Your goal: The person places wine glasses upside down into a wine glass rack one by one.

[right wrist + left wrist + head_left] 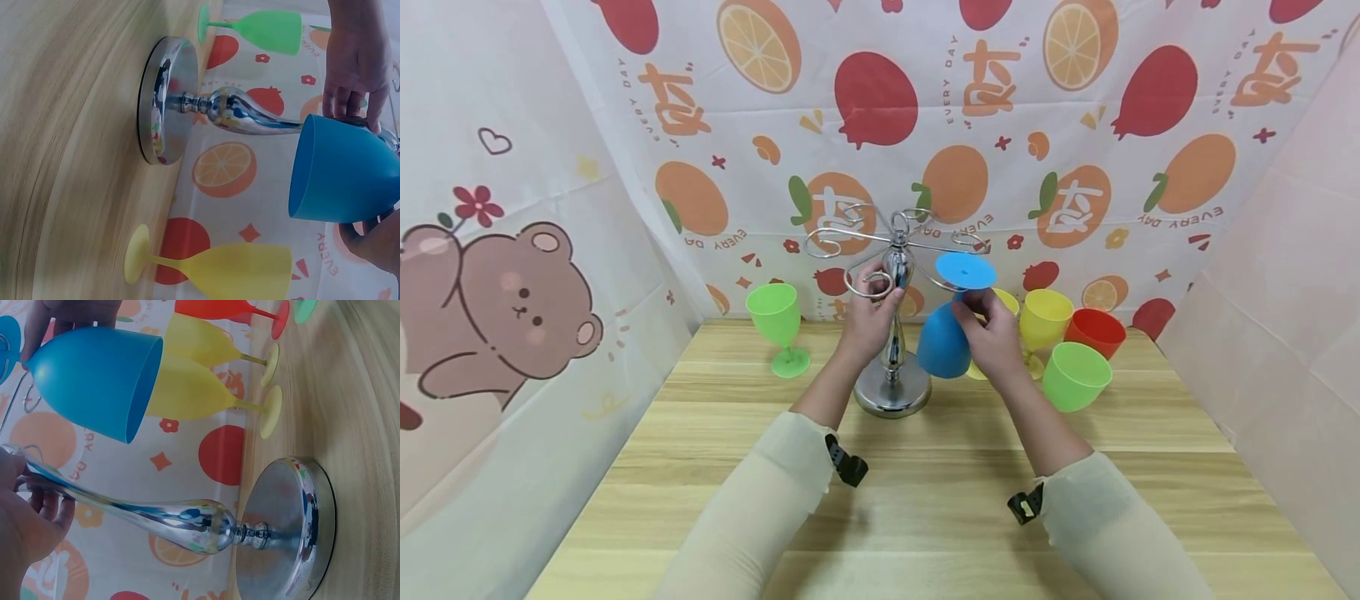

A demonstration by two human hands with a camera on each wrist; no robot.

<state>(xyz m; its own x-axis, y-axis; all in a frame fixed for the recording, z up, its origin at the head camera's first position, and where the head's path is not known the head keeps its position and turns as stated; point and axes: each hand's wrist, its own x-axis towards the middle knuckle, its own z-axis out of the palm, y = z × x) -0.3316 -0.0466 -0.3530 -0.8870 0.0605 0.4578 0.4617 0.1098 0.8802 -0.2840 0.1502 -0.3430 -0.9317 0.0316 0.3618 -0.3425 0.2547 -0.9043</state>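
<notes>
A chrome stemware rack (893, 390) stands upright on the table, with curled wire arms at its top. My left hand (867, 321) grips its post just below the arms. Held upside down in my right hand (996, 337) is a blue goblet (943, 346), its foot uppermost and its bowl hanging beside the post. The right fingers pinch it around the stem and upper bowl. In the head view, the stem is at the tip of a right-hand wire arm; whether it sits inside the loop is hard to tell. The left wrist view shows the blue bowl (100, 381) apart from the post.
To the left of the rack stands a green goblet (773, 317). On the right are two yellow goblets (1045, 317), one partly hidden, a red goblet (1096, 331) and another green goblet (1077, 379). A printed cloth (880, 100) hangs behind the wooden table (925, 517).
</notes>
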